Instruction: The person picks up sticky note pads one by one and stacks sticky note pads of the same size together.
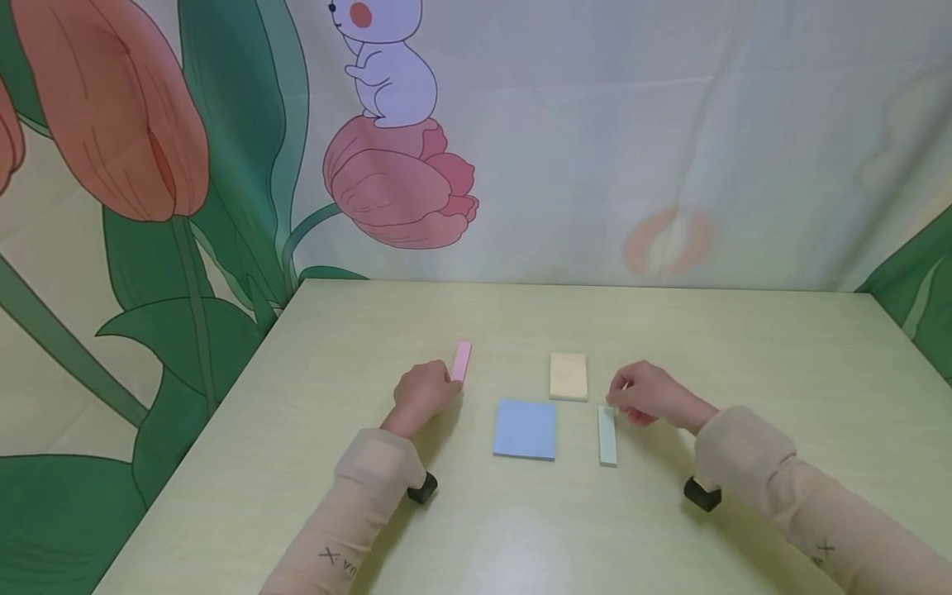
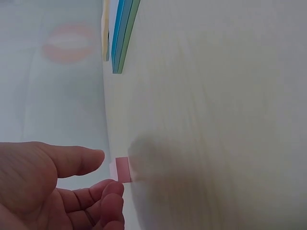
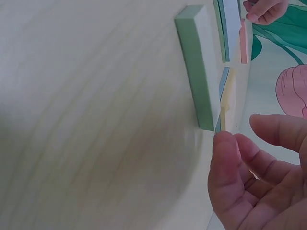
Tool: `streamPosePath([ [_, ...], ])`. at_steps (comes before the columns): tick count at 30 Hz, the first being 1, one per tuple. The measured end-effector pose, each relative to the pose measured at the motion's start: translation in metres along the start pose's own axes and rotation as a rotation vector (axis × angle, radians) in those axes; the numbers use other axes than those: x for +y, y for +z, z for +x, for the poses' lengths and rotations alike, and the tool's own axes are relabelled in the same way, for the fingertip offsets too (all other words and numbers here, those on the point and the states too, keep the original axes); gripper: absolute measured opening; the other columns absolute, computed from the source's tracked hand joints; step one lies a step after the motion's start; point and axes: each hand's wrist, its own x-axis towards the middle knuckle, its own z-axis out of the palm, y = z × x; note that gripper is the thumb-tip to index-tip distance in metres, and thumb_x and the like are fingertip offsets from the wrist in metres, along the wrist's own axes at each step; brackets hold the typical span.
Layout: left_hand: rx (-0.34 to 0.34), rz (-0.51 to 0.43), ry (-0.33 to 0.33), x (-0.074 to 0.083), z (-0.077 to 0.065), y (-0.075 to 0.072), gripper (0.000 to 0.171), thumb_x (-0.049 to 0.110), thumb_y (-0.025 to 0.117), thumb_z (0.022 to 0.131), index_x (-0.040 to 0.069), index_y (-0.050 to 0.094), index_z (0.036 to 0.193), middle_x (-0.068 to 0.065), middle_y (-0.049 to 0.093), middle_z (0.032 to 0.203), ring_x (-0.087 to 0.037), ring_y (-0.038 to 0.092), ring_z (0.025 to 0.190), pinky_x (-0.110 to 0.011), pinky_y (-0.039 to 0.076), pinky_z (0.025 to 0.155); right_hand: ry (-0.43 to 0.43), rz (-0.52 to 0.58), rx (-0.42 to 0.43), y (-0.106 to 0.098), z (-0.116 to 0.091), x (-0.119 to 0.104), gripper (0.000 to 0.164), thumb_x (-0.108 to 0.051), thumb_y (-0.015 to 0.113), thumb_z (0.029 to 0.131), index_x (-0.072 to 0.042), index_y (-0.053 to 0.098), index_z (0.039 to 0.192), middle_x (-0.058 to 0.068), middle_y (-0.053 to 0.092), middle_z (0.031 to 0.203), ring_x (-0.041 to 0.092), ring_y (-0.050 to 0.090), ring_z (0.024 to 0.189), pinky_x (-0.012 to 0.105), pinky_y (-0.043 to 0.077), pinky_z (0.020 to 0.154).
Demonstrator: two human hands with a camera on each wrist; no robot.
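My left hand [image 1: 427, 392] is at the near end of a narrow pink sticky-note pad [image 1: 462, 359]. In the left wrist view, the thumb and bent fingers stand apart beside the pad's pink end [image 2: 123, 170]; whether a fingertip touches it I cannot tell. My right hand [image 1: 650, 395] hovers by the far end of a narrow green sticky-note pad [image 1: 607, 438]. The right wrist view has its thumb and fingers parted, with nothing gripped. Between the hands lie a square blue sticky-note pad [image 1: 524, 430] and, behind it, a pale yellow one [image 1: 568, 376].
All the pads lie flat on a light wooden table [image 1: 297, 463]. A printed cloth [image 1: 565, 149] with tulips and a white animal hangs behind the table's back edge. Each wrist carries a small black camera [image 1: 422, 487] under a beige sleeve.
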Motion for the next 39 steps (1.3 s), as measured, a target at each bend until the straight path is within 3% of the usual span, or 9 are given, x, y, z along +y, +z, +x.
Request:
streamPosePath([
  [19,0.011,0.004,-0.008,0.006,-0.001,0.002,0.025,0.03,0.054,0.083,0.009,0.05,0.071,-0.002,0.044,0.061,-0.015,0.041,0.053,-0.026,0.028,0.045,-0.055,-0.188,0.02,0.012,0.009,0.012,0.007,-0.007,0.055,0.082,-0.002,0.057,0.078,0.003,0.051,0.057,0.013,0.047,0.048,0.025,0.043,0.048],
  [32,0.009,0.002,-0.048,0.007,0.004,0.002,0.036,0.033,0.055,0.082,0.003,0.047,0.099,-0.007,0.048,0.073,-0.019,0.045,0.061,-0.027,0.032,0.048,-0.035,-0.231,0.034,0.015,0.012,0.009,0.006,-0.005,0.054,0.082,-0.002,0.058,0.078,0.003,0.051,0.059,0.012,0.047,0.049,0.024,0.043,0.048],
  [39,-0.001,0.003,-0.057,0.006,0.007,0.004,0.031,0.035,0.056,0.08,0.005,0.051,0.087,-0.006,0.049,0.071,-0.019,0.046,0.062,-0.026,0.032,0.049,-0.042,-0.221,0.029,0.015,0.012,0.01,0.006,-0.005,0.055,0.081,-0.002,0.058,0.077,0.003,0.052,0.06,0.012,0.048,0.05,0.024,0.043,0.049],
])
